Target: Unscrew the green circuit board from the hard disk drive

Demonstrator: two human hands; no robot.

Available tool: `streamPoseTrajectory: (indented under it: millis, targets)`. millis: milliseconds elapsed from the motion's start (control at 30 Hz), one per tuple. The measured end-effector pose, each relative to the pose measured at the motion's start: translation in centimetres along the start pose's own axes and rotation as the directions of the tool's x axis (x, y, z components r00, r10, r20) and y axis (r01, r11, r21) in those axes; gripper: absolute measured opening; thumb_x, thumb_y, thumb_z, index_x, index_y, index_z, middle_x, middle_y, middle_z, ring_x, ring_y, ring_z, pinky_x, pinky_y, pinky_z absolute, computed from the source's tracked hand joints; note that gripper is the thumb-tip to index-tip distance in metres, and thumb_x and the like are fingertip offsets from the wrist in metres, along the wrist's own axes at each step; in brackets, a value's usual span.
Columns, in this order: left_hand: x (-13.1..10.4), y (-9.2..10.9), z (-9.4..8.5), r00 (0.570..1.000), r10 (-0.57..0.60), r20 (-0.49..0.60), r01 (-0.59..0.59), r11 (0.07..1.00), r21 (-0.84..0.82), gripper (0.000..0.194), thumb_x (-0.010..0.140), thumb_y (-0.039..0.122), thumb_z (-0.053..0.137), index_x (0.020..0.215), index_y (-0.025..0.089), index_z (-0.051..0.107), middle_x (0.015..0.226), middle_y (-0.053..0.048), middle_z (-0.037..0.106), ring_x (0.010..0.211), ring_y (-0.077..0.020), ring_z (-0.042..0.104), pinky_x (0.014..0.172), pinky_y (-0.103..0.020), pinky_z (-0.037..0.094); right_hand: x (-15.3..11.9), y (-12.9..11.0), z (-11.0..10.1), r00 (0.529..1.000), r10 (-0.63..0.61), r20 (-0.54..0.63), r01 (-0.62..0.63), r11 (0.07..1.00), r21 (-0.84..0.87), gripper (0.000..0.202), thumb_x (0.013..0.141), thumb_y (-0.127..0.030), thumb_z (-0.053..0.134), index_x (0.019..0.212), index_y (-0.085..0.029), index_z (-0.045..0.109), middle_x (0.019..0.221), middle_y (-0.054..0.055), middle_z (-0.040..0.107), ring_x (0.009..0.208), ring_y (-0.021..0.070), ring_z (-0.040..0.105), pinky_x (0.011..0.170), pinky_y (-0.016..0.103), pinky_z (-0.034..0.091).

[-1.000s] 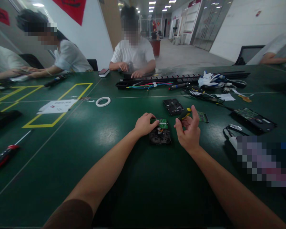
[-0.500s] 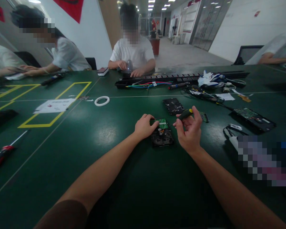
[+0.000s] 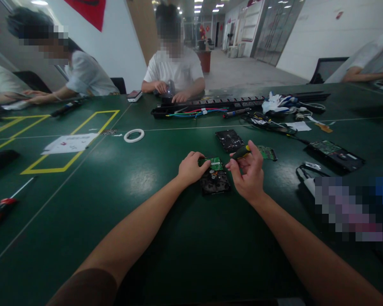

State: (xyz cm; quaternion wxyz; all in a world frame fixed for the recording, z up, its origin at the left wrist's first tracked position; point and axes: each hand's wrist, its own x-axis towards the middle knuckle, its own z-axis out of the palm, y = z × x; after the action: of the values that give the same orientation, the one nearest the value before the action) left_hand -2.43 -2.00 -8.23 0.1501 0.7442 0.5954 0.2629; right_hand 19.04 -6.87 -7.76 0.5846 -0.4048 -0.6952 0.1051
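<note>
A black hard drive (image 3: 215, 182) with a green circuit board (image 3: 215, 163) at its far end lies on the green table. My left hand (image 3: 193, 168) grips the drive's left edge, its thumb over the board. In my right hand (image 3: 249, 172) is a dark green screwdriver (image 3: 241, 153) with a yellow end, held tilted just right of the drive; its tip is too small to make out. Beyond lies a second black drive (image 3: 229, 140), and a loose green circuit board (image 3: 266, 152) sits behind my right hand.
Another drive (image 3: 335, 156) lies at the right, near a pixelated item. A long black strip (image 3: 223, 103) with wires and white gloves (image 3: 279, 103) spans the far side. At left are a tape roll (image 3: 134, 135), paper (image 3: 69, 143) and red-black screwdriver (image 3: 1, 212). People sit across the table.
My right hand has shifted slightly left with the screwdriver, showing more of the loose circuit board behind it. The whole view has moved slightly; my left hand stays on the drive.
</note>
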Motion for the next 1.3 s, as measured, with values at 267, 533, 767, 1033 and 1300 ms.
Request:
streamPoseTrajectory:
  millis: [267,533,767,1033,1300]
  targets:
    - [0.05,-0.27,0.21,1.000,0.004,-0.004,-0.004,1.000,-0.006,0.034,0.096,0.052,0.063,0.112,0.023,0.069,0.115,-0.006,0.068,0.104,-0.0238,0.067,0.091,-0.037,0.053,-0.18,0.15,0.11,1.000,-0.027,0.009,0.028,0.998,-0.053,0.076,0.098,-0.027,0.062,0.162,-0.035,0.022,0.135,0.011,0.065,0.094,0.0243,0.077,0.083,0.049,0.071]
    - [0.12,-0.33,0.21,1.000,-0.007,0.010,0.007,1.000,-0.006,0.034,0.096,0.052,0.063,0.113,0.023,0.069,0.116,-0.007,0.068,0.103,-0.0235,0.067,0.090,-0.036,0.053,-0.19,0.33,0.16,1.000,-0.008,-0.006,0.008,1.000,-0.019,0.079,0.096,-0.026,0.065,0.162,-0.035,0.022,0.148,0.014,0.058,0.098,0.0247,0.077,0.084,0.049,0.071]
    - [0.01,-0.04,0.02,1.000,-0.016,0.012,0.016,1.000,-0.004,0.033,0.096,0.051,0.064,0.113,0.023,0.069,0.117,-0.007,0.068,0.103,-0.0231,0.066,0.089,-0.036,0.053,-0.34,0.27,0.24,1.000,-0.010,0.005,0.010,1.000,-0.014,0.078,0.096,-0.027,0.065,0.162,-0.035,0.023,0.142,0.012,0.062,0.095,0.0235,0.077,0.084,0.047,0.071]
    - [0.01,-0.11,0.09,1.000,-0.010,0.004,0.010,1.000,0.002,0.033,0.097,0.051,0.064,0.113,0.023,0.069,0.117,-0.007,0.068,0.105,-0.0238,0.067,0.091,-0.036,0.054,-0.24,0.30,0.26,1.000,-0.017,-0.007,0.016,0.998,-0.057,0.076,0.097,-0.028,0.064,0.161,-0.035,0.024,0.149,0.014,0.057,0.097,0.0239,0.077,0.085,0.048,0.071]
    - [-0.03,-0.04,0.05,1.000,-0.015,0.009,0.015,1.000,0.003,0.034,0.097,0.051,0.063,0.115,0.023,0.069,0.119,-0.007,0.067,0.106,-0.0239,0.066,0.092,-0.037,0.054,-0.21,0.21,0.37,1.000,-0.014,-0.003,0.014,0.999,-0.049,0.075,0.098,-0.028,0.063,0.161,-0.034,0.023,0.153,0.015,0.054,0.098,0.0236,0.077,0.085,0.047,0.071]
